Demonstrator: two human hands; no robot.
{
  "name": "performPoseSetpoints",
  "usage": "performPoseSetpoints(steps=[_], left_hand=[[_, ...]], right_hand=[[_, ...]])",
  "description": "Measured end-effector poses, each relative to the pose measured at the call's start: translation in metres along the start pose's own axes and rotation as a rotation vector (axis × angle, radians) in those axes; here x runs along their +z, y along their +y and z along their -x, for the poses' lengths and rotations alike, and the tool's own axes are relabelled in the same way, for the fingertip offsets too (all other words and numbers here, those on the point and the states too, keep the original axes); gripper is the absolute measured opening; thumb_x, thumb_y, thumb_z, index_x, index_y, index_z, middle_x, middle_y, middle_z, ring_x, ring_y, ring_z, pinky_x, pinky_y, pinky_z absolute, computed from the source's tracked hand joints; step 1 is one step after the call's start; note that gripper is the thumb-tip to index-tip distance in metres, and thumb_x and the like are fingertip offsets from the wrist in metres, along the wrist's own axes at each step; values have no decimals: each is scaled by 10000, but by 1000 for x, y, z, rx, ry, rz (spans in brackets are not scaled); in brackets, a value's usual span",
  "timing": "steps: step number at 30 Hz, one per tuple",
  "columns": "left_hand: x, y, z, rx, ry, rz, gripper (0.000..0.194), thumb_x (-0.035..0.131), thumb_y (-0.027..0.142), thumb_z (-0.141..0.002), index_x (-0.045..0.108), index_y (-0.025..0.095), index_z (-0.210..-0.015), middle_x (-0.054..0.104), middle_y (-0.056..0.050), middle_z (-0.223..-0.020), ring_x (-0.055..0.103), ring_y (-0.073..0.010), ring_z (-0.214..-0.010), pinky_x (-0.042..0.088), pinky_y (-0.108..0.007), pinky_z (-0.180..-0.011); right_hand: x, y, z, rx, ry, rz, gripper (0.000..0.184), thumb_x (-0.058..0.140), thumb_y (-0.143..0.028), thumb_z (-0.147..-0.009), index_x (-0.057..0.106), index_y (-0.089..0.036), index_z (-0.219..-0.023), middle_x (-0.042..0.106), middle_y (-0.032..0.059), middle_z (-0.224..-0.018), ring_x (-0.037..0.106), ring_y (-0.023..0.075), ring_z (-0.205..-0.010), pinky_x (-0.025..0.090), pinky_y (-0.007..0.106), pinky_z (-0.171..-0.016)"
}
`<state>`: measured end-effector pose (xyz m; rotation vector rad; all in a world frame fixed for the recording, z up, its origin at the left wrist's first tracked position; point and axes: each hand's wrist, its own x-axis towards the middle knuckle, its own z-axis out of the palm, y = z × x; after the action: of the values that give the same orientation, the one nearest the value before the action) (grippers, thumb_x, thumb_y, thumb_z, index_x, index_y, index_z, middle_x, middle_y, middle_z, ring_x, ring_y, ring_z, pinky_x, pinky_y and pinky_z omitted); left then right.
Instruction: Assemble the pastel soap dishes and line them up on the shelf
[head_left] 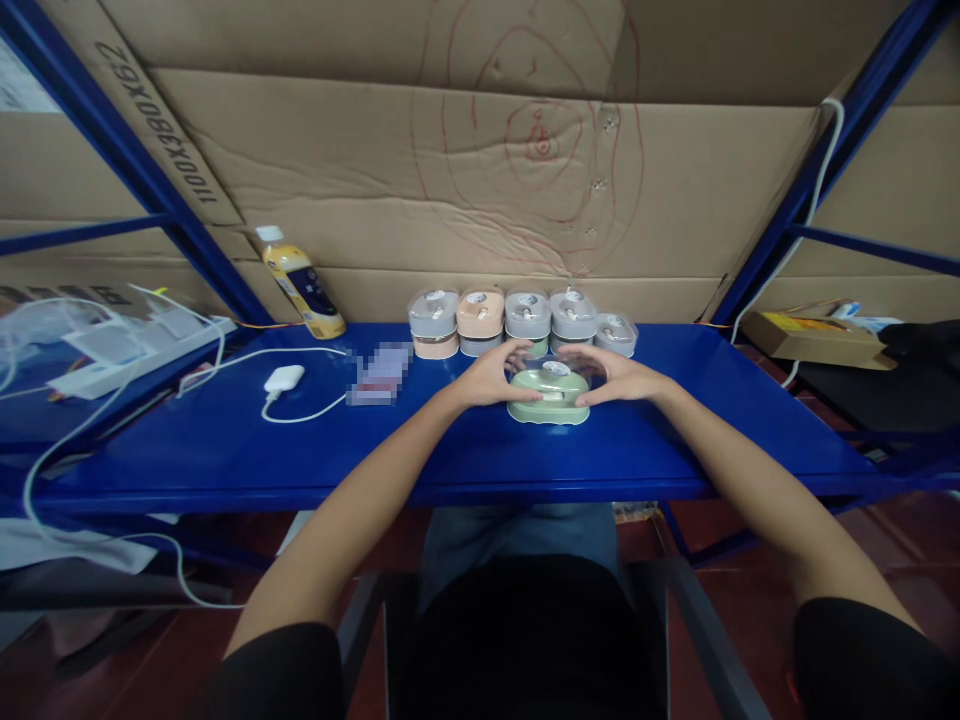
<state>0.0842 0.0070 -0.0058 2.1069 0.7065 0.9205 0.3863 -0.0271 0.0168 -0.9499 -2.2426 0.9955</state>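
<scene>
A light green oval box with a see-through lid and a round sticker sits upright on the blue table, close to me. My left hand curves round its left end, thumb on the front and fingers behind. At the right end, my right hand holds it the same way. Just behind stand similar lidded boxes in a row: grey over pink, pink over grey, grey over green, another grey stack and a lower grey box.
Left of the boxes lie a blurred-out phone-like object and a white earphone case on a cable. A yellow drink bottle leans at the back left. Cardboard walls the back, with blue metal posts at both sides.
</scene>
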Motion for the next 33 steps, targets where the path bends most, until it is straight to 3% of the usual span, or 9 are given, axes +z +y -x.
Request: performPoseSetpoints(steps=[5,10,13,17,22,25,29,33], left_hand=[[4,10,1,35,51,-65,1037,1036,507,-645,575,201,-1522,689,-217,-1446,715,-360,-1227,570,-553,-1076],[3,17,3,-5,-40,-167,1293,1070,570,-546,485,213,-1642,580,-251,-1588,616,-452,-1405,500,-609,-1167],[4,21,5,-1,-168,-247,1161,1076,575,-524,630,229,-1538,627,-204,-1541,600,-460,-1423,442,-614,-1224],[3,22,6,37,-266,-296,767,1040,506,-622,801,285,-1316,695,-124,-1407,658,-408,-1333,462,-570,-1201],[-8,20,4,20,-234,-342,537,986,415,-704,868,322,-1220,681,-103,-1361,688,-359,-1252,494,-520,-1164],[-16,19,4,-6,-203,-307,461,955,431,-742,885,317,-1184,687,-94,-1345,706,-340,-1228,514,-488,-1151],[-22,15,3,-35,-179,-308,438,941,537,-732,905,278,-1083,693,-111,-1363,681,-381,-1309,525,-480,-1157],[-24,12,2,-60,-162,-341,455,921,585,-729,897,259,-1045,688,-117,-1411,667,-383,-1335,499,-493,-1196]], right_hand=[[5,-15,1,-53,187,224,1006,975,-608,-696,614,-256,-1566,666,157,-1561,633,412,-1426,457,634,-1267],[-24,-18,14,11,285,293,768,863,-694,-790,729,-243,-1398,778,135,-1349,736,393,-1207,559,619,-1125],[-48,-15,26,140,278,312,635,766,-753,-852,782,-247,-1234,824,95,-1103,775,355,-1021,608,577,-1009],[-63,-11,34,296,150,364,559,639,-796,-944,802,-282,-1091,814,57,-869,783,309,-856,629,516,-911],[-62,-1,31,331,115,460,587,713,-798,-883,814,-299,-1175,837,95,-1098,783,385,-1042,627,571,-980],[-61,7,30,331,78,509,693,805,-782,-790,782,-290,-1277,826,92,-1071,781,371,-995,639,554,-930],[-60,13,29,317,29,535,833,896,-746,-673,749,-257,-1330,814,87,-1090,776,345,-973,638,500,-892],[-56,14,27,310,11,531,927,966,-680,-595,744,-248,-1385,817,105,-1206,774,384,-1063,628,516,-960]])
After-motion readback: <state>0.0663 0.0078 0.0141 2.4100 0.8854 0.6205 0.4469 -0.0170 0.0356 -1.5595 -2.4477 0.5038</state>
